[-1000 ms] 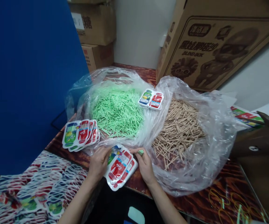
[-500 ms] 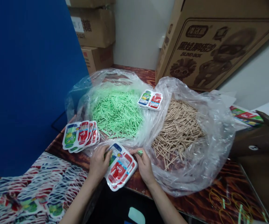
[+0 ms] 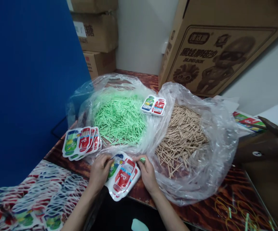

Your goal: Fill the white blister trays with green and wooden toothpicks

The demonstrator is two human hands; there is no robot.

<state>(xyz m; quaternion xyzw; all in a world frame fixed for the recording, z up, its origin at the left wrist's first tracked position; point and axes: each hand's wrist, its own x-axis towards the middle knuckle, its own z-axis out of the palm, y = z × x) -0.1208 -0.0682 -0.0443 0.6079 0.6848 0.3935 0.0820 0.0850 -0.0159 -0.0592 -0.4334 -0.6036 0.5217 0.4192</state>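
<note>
A: What is hard to make out?

B: The print on the packets (image 3: pixel 122 175) is too small to read, and the lower ones hide under the top one. A small green thing (image 3: pixel 142 159) shows at the right hand's fingertips; what it is cannot be told.

A: And the hands?

B: The left hand (image 3: pixel 99 173) lies palm down at the packets' left edge, fingers curled onto it. The right hand (image 3: pixel 147 174) sits at their right edge, fingers closed on that green thing.

A: Where do the packets lie?

B: At the near edge of the table (image 3: pixel 201 208), just before two crinkled clear bags (image 3: pixel 220 150). One holds thin green sticks (image 3: pixel 119 118), the other tan sticks (image 3: pixel 182 138). More glossy packets fan out at left (image 3: pixel 81 143).
</note>
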